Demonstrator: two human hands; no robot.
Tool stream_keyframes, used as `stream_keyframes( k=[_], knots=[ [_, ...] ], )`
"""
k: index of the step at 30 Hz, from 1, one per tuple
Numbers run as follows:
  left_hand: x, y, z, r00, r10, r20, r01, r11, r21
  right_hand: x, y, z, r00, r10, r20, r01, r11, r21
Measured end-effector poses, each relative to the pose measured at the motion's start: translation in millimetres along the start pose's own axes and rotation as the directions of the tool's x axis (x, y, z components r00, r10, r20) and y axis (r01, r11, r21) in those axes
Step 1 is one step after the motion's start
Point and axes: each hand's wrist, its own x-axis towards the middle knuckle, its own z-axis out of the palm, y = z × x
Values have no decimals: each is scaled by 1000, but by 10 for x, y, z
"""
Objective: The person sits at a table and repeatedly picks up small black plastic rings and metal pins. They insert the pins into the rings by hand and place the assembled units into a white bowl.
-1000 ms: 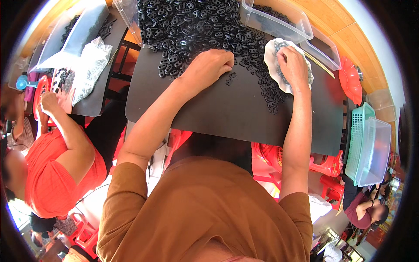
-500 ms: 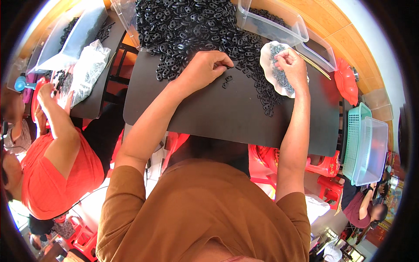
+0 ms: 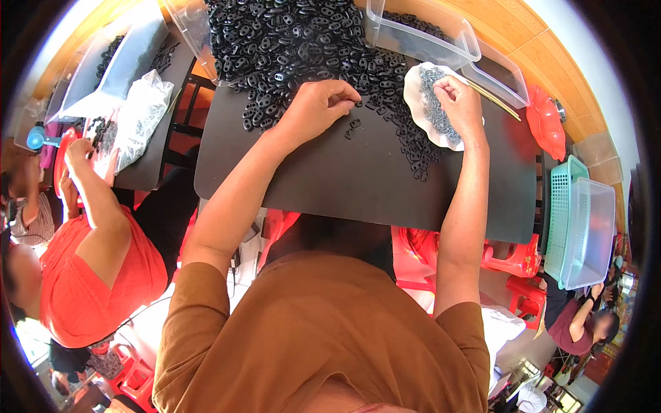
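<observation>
My left hand (image 3: 315,113) is over the dark table, its thumb and forefinger closed on a small black plastic piece (image 3: 358,104) that only partly shows. My right hand (image 3: 460,107) is at a white scalloped dish (image 3: 414,103) filled with small silvery metal parts (image 3: 432,93). Its thumb and fingertips are pinched together over those parts; whatever is between them is too small to make out. Past my left hand spreads a large heap of black two-holed plastic pieces (image 3: 289,45). A few loose black pieces (image 3: 352,129) lie just right of that hand, and more small ones (image 3: 416,148) trail below the dish.
Clear plastic bins (image 3: 423,38) stand behind the dish, with golden sticks (image 3: 497,102) beside it. A red dish (image 3: 544,124) and a green basket (image 3: 561,206) are at the right. On the left, a co-worker in red (image 3: 103,275) sits at another table with a plastic bag (image 3: 143,117).
The view has shifted slightly. My right hand stays pinched at the dish and my left still grips the black piece. The co-worker's arm at the left has moved a little.
</observation>
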Motion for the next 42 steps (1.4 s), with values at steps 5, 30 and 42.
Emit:
stream_keyframes(
  k=[5,30,42],
  knots=[
    [17,-31,27,1000,-4,2,4,1000,10,53,-62,37,983,-157,-94,151,986,-70],
    [-8,-34,-70,985,174,-17,-174,984,44,920,-439,527,983,43,176,81,767,-637],
    [-1,-51,-78,988,156,-8,-155,986,62,900,-413,556,981,43,189,88,770,-632]
  ],
)
